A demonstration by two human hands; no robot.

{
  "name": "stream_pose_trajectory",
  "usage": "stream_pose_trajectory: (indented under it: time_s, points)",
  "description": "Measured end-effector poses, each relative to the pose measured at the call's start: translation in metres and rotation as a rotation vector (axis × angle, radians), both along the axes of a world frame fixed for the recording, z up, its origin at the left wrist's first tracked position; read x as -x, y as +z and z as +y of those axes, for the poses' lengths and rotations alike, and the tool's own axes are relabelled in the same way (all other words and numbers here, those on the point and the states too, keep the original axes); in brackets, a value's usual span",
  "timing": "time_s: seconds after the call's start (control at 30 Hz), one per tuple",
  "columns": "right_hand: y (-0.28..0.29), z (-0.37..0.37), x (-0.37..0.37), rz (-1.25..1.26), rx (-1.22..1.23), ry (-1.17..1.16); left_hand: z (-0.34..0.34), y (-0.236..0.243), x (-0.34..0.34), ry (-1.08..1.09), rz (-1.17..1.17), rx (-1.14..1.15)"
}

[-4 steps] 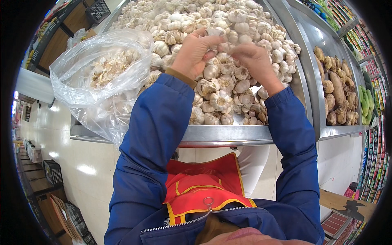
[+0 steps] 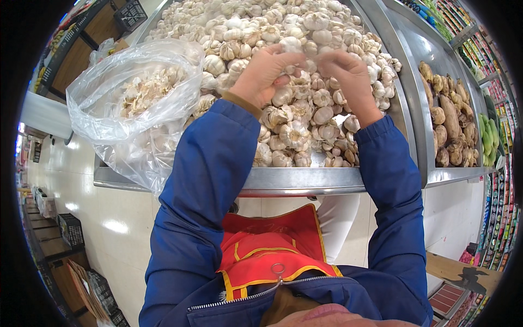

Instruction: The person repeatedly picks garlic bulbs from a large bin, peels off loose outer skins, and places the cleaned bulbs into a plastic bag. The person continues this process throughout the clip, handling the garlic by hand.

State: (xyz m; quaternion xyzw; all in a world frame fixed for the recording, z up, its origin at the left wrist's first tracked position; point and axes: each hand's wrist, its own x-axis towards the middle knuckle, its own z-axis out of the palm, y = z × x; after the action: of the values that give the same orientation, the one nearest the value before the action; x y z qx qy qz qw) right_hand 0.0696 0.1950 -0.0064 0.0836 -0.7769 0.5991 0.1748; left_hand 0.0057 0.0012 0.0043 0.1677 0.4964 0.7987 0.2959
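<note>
Both my hands are over a large heap of garlic bulbs (image 2: 294,133) in a metal display bin. My left hand (image 2: 266,73) is curled closed around a pale garlic bulb (image 2: 291,44), which shows at its fingertips. Close by on the right, my right hand (image 2: 347,76) has its fingers bent and pinched together. Whatever those fingertips hold, if anything, is blurred and too small to make out. Left of my left hand, an open clear plastic bag (image 2: 90,111) rests at the bin's edge, with loose garlic skins (image 2: 147,90) inside.
The bin's metal front rim (image 2: 305,180) runs below my forearms. To the right, a second bin holds brown root vegetables (image 2: 449,120), with green vegetables (image 2: 488,133) beyond. Dark baskets (image 2: 71,230) and shelving stand at the left. A red apron (image 2: 272,240) hangs at my front.
My right hand has shifted slightly away from me and to the right, widening the gap between the hands. The left hand has turned a little, and the bulb at its fingertips shows more plainly.
</note>
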Motion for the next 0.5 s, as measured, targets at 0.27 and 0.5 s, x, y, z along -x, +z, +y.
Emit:
stream_pose_trajectory:
  time_s: [0.27, 0.5]
  points:
    - [0.009, -0.02, -0.007, 0.12, -0.16, -0.011, 0.011, 0.001, -0.015, -0.029, 0.086, 0.128]
    - [-0.001, -0.01, 0.002, 0.283, -0.336, -0.042, 0.003, 0.003, -0.004, 0.192, 0.081, -0.054]
